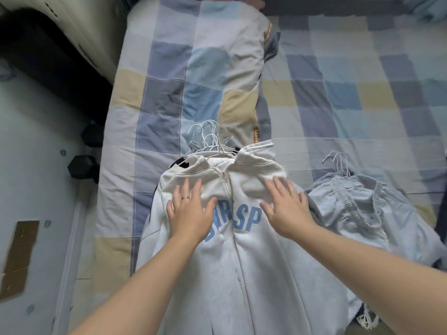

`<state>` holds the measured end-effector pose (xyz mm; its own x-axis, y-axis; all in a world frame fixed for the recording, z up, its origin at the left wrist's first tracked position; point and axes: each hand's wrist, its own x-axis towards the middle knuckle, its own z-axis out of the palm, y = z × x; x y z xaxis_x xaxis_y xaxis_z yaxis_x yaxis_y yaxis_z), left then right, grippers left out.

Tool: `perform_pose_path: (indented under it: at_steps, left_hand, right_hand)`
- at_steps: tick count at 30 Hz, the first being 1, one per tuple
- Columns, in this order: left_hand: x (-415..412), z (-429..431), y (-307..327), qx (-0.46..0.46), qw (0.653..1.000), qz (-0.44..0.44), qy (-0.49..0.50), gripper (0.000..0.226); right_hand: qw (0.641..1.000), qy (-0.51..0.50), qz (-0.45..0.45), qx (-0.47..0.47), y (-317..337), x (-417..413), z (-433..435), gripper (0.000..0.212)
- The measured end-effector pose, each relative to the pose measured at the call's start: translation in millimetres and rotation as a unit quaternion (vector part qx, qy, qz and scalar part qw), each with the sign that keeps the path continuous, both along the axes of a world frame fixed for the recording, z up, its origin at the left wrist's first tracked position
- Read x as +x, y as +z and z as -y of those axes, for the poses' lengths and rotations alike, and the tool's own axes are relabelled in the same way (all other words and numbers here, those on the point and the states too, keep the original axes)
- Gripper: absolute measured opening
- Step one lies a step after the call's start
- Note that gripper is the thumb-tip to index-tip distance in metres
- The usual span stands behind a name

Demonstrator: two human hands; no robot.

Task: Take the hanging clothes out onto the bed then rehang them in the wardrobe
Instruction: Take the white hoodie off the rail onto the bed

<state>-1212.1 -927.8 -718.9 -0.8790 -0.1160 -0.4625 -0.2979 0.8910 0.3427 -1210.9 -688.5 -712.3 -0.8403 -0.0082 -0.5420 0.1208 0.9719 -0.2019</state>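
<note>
While flat, hoodie under both hands

Your left hand and right hand lie flat, fingers spread, on the chest of a white zip hoodie with blue letters. It tops a pile of clothes on white wire hangers, on a bed with a checked blue, grey and yellow cover. Just right lies a pale blue garment with hangers of its own.
</note>
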Motion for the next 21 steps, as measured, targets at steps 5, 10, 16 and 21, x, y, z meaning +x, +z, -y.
perform_pose_path:
  at_steps: [5, 10, 16, 21]
  left_hand:
    - [49.5, -13.7, 60.3, 0.021, 0.999, -0.002, -0.042, 0.066]
    - [95.5, -39.6, 127.8, 0.032, 0.993, -0.025, -0.113, 0.069]
    - [116.9, -93.8, 176.5, 0.013, 0.963, -0.068, -0.26, 0.074]
    - [138.8, -166.0, 204.4, 0.04, 0.931, -0.102, -0.348, 0.074]
  right_hand:
    - [1.0, -0.019, 0.008, 0.002, 63.0, 63.6, -2.7, 0.065]
    - [0.997, -0.075, -0.013, 0.005, 138.3, 129.4, -14.7, 0.066]
    - [0.975, -0.214, -0.068, -0.004, 201.8, 191.6, -47.1, 0.07]
    - [0.949, -0.292, -0.118, 0.016, 234.8, 250.5, -97.3, 0.069]
